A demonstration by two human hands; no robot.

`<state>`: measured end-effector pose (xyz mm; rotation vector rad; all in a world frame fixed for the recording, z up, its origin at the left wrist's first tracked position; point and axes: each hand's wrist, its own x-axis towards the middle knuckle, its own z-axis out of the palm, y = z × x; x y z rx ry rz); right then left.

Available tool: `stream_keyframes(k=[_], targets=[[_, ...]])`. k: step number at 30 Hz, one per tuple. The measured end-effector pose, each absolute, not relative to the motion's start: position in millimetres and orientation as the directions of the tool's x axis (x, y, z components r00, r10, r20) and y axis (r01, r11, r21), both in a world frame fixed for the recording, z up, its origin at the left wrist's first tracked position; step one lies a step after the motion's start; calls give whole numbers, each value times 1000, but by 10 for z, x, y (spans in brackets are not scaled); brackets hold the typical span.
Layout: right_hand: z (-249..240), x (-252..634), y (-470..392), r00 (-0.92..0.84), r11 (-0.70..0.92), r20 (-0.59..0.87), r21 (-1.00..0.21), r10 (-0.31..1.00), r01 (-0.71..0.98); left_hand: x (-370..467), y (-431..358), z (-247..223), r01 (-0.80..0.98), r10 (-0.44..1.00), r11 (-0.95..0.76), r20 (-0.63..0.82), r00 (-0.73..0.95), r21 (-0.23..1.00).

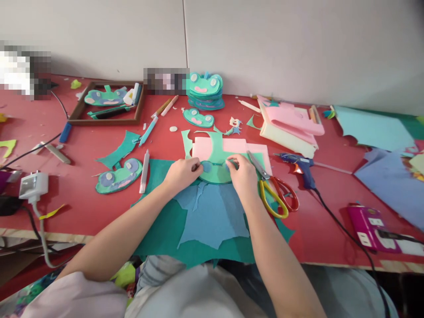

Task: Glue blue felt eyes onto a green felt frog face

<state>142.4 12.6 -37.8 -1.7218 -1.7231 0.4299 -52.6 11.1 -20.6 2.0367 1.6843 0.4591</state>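
Observation:
A green felt frog face [216, 176] with blue round eye patches lies on felt sheets in front of me. My left hand [186, 173] pinches its left edge, fingertips closed. At the opposite end my right hand [241, 173] is closed on the face's right edge, by the eye patch there; the fingers partly hide it. Beneath and nearer to me are a ragged blue felt piece [212, 216] and a larger dark green felt sheet [159, 229]. Pink felt [232, 144] shows behind the face. Scissors [273, 187] with yellow and red handles lie just beyond my right hand.
A blue glue gun [303, 167] with its cord lies at right, near a purple power strip [367, 225]. Stacked frog faces [205, 90] stand at the wall. A wooden tray [104, 122], another frog face [119, 176] and a marking pen [144, 172] are to the left.

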Motion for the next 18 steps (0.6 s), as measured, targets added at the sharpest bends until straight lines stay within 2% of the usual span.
stream_keyframes(k=[5, 9, 18], targets=[[-411, 1433, 121, 71, 93, 245, -597, 967, 797, -512, 83, -207, 898, 978, -177, -30, 206, 403], [-438, 1439, 128, 72, 113, 280, -593, 957, 798, -518, 85, -194, 912, 974, -181, -60, 218, 369], [-477, 1458, 145, 57, 132, 292, -585, 955, 800, -554, 92, -180, 911, 963, -244, -27, 268, 332]])
